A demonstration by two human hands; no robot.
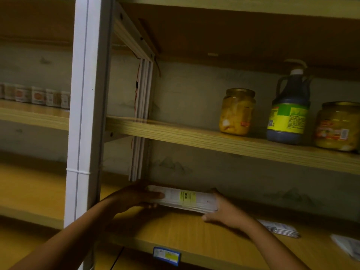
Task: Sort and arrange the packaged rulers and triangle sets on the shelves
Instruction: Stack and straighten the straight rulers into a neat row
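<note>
A stack of white packaged ruler sets (187, 198) with a yellow label stands on edge at the back of the lower wooden shelf (175, 234), near the wall. My left hand (136, 195) grips its left end, fingers over the front face. My right hand (220, 209) holds the right end, thumb low by the shelf board. More flat white packages (280, 228) lie on the same shelf to the right, and another package (348, 246) sits at the far right edge.
A white metal upright (83, 133) stands just left of my left arm. The shelf above carries two glass jars (237, 112) (337, 125) and a dark sauce bottle (288, 110). Small jars (39, 96) line a left shelf. A blue price tag (166, 255) hangs on the shelf front.
</note>
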